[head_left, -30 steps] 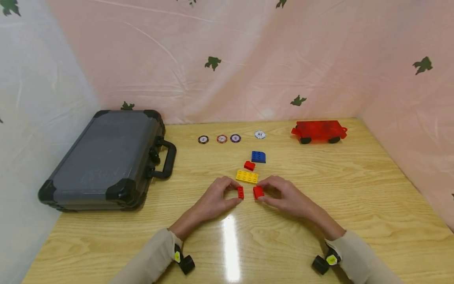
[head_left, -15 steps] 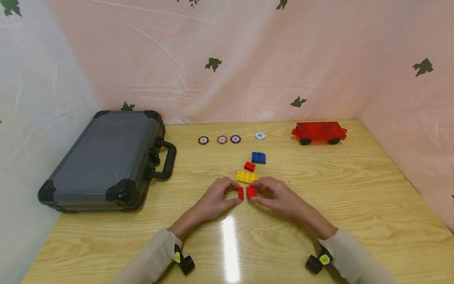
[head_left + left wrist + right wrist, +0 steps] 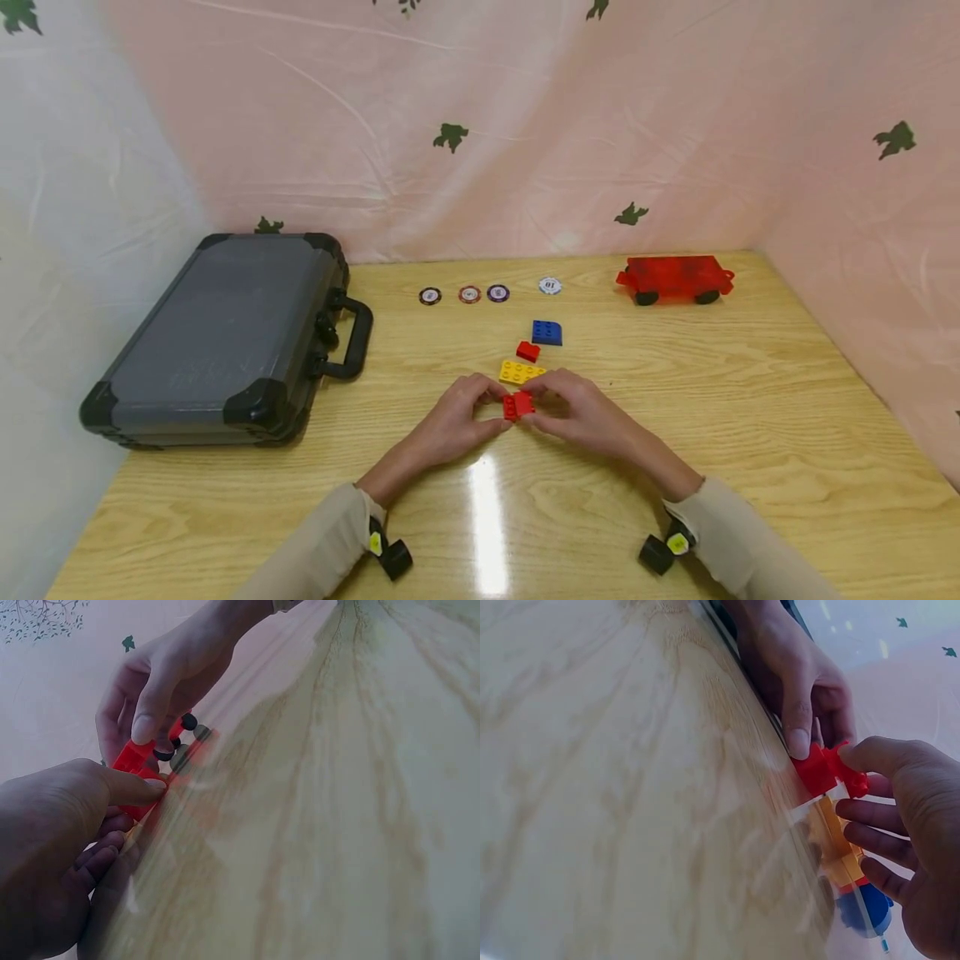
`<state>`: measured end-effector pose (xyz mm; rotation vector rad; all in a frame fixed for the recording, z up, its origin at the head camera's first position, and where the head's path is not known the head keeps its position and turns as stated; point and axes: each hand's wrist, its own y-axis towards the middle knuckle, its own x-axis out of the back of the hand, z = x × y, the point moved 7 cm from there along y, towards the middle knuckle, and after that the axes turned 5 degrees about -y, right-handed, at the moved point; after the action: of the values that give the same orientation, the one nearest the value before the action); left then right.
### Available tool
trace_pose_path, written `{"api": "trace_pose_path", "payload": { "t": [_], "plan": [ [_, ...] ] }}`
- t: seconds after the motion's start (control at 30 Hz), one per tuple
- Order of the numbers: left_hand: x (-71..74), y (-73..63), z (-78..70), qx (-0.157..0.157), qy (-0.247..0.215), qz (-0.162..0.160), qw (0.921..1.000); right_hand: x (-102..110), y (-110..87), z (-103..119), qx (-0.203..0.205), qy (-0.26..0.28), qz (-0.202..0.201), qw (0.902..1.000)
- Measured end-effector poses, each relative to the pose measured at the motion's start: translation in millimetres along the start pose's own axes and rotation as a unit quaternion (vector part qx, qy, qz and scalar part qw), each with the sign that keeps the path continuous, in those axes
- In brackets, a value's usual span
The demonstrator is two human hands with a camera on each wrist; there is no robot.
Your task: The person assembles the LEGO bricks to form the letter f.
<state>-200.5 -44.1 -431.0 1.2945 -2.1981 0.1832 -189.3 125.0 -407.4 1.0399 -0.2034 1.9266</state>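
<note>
Between thumb and fingers, my left hand (image 3: 461, 421) holds a small red toy brick (image 3: 509, 407), studs up, on the table. My right hand (image 3: 581, 410) pinches a second red brick (image 3: 523, 403) by its ends. In the right wrist view this second brick (image 3: 848, 776) is tilted and raised slightly against the left hand's brick (image 3: 815, 774). Whether their studs are joined, I cannot tell. Just behind the fingers lies a yellow brick (image 3: 516, 372), partly covered by the right hand. Beyond it are another small red brick (image 3: 528, 351) and a blue brick (image 3: 547, 332) with one rounded corner.
A grey case (image 3: 217, 333) with black corners lies at the left, its handle (image 3: 362, 337) towards the middle. Along the back are a black chip (image 3: 431, 296), a red chip (image 3: 469, 294), a purple chip (image 3: 498, 293), a white chip (image 3: 550, 286) and a red wheeled toy (image 3: 675, 279).
My right hand has moved left with its red brick, closing the gap until it meets the left hand's brick. The left hand has stayed in place.
</note>
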Motion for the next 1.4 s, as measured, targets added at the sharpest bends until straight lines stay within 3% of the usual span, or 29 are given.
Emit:
{"api": "trace_pose_path", "payload": {
  "t": [0.23, 0.63, 0.93, 1.17, 1.4],
  "plan": [
    [-0.9, -0.4, 0.1, 0.002, 0.002, 0.004, 1.0000, -2, 2.3, 3, 0.003, -0.006, -0.006, 1.0000],
    [-0.9, -0.3, 0.3, -0.002, 0.006, 0.004, 1.0000, -2, 6.7, 12, 0.060, -0.060, -0.047, 0.9953],
    [-0.2, -0.2, -0.2, -0.015, 0.010, 0.003, 0.9998, -8, 8.7, 12, 0.062, -0.063, -0.034, 0.9955],
    [-0.9, -0.5, 1.1, -0.001, 0.015, 0.003, 0.9999, -9, 8.6, 12, 0.053, -0.052, -0.021, 0.9970],
    [-0.2, -0.2, 0.2, -0.007, 0.014, 0.003, 0.9999, -10, 9.4, 12, 0.060, -0.045, -0.024, 0.9969]
  ]
}}
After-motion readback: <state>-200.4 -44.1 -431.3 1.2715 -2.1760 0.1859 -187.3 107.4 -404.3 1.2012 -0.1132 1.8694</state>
